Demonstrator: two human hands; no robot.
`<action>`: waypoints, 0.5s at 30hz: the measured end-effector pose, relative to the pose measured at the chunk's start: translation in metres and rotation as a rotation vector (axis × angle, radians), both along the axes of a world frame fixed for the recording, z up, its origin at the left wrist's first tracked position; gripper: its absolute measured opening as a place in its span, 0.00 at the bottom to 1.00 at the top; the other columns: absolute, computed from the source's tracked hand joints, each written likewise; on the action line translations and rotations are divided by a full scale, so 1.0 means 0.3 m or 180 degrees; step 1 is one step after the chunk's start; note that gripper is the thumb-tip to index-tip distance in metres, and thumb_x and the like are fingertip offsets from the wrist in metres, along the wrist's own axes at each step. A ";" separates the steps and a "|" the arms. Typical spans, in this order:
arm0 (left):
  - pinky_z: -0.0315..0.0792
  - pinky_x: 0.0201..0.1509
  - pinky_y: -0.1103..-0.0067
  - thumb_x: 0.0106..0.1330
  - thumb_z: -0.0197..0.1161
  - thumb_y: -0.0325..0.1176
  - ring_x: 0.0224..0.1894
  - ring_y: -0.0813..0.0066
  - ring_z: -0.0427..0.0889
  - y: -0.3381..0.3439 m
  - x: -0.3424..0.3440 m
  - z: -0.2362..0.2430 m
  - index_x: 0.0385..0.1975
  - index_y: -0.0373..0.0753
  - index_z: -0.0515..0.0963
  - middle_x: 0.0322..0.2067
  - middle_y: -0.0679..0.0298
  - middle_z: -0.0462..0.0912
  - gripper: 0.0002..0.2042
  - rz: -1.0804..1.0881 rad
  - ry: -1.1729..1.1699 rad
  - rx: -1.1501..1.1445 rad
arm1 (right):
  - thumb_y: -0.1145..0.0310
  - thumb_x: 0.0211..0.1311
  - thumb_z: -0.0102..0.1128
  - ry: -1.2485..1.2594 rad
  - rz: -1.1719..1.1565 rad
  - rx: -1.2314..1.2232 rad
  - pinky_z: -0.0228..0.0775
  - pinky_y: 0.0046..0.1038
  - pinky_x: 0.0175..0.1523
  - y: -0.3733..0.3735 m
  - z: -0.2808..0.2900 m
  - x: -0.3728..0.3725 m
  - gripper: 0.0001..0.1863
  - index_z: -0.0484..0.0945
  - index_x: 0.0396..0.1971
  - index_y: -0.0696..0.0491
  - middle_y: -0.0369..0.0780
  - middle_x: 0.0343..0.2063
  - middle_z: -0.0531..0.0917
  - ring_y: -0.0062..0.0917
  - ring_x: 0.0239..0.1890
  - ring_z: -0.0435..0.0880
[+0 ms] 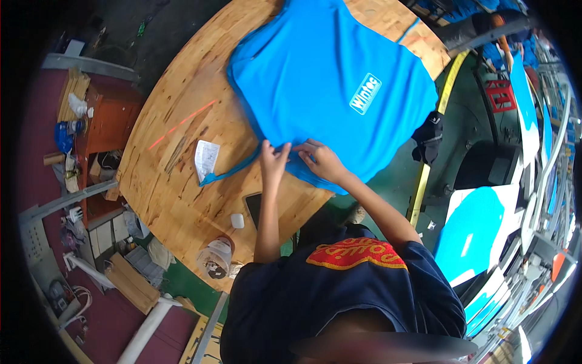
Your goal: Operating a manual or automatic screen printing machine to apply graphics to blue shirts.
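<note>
A bright blue apron [315, 79] with a white printed patch lies spread over the wooden table, its lower edge toward me. At that near edge, my left hand [276, 159] pinches the cloth beside the place where a narrow blue tie [239, 167] runs off to the left. My right hand [321, 162] is just to the right, its fingers bent and closed on the same cloth. The fingertips of both hands nearly meet. Exactly how much fabric lies between them is too small to make out.
Left of the apron, a white paper slip [207, 159] lies by the tie's end on the wooden table [176, 176]. Nearer are a small white case [237, 221], a dark phone [253, 208] and a clear plastic tub [215, 258]. A black cap [428, 136] hangs beyond the right edge.
</note>
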State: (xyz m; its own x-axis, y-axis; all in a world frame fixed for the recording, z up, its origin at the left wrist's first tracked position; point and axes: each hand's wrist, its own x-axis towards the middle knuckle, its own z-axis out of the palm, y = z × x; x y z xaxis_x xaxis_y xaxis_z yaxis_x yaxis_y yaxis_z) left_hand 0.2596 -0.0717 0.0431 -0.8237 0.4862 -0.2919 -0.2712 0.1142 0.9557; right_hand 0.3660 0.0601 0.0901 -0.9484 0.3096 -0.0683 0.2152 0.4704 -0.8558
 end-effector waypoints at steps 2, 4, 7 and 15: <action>0.79 0.32 0.78 0.63 0.65 0.31 0.34 0.77 0.81 -0.072 0.008 -0.044 0.47 0.35 0.65 0.38 0.60 0.79 0.18 -0.0120 -0.0195 -0.0340 | 0.66 0.65 0.53 -0.0021 -0.0141 0.0101 0.70 0.38 0.45 0.006 0.056 0.101 0.10 0.78 0.43 0.51 0.42 0.34 0.77 0.39 0.39 0.78; 0.80 0.43 0.72 0.65 0.64 0.34 0.40 0.71 0.80 -0.091 0.057 -0.028 0.51 0.38 0.65 0.43 0.59 0.76 0.19 0.0065 -0.0639 -0.0293 | 0.67 0.65 0.53 0.0058 -0.0338 0.0162 0.70 0.39 0.45 0.051 0.073 0.256 0.10 0.78 0.43 0.51 0.42 0.34 0.77 0.39 0.39 0.78; 0.77 0.54 0.66 0.69 0.57 0.31 0.46 0.60 0.79 -0.087 0.151 0.021 0.55 0.41 0.63 0.43 0.56 0.73 0.17 0.0200 -0.1198 0.0392 | 0.70 0.65 0.52 0.0187 -0.0699 0.0165 0.70 0.39 0.46 0.128 0.114 0.556 0.10 0.78 0.43 0.53 0.43 0.34 0.78 0.40 0.40 0.78; 0.73 0.35 0.72 0.65 0.59 0.29 0.34 0.67 0.78 -0.093 0.396 -0.100 0.54 0.39 0.62 0.36 0.57 0.75 0.19 0.1028 0.2596 -0.1167 | 0.73 0.65 0.53 0.0171 -0.2945 0.0149 0.72 0.30 0.48 0.306 0.088 1.738 0.11 0.78 0.46 0.55 0.45 0.41 0.81 0.31 0.44 0.81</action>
State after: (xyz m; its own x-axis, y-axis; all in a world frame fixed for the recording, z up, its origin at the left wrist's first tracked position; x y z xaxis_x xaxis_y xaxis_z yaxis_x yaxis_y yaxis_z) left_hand 0.3782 -0.0997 0.0132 -0.9195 0.1917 0.3432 0.3929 0.4807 0.7839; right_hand 0.8873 0.1519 0.1164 -0.3239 0.9461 0.0004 0.4828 0.1656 -0.8599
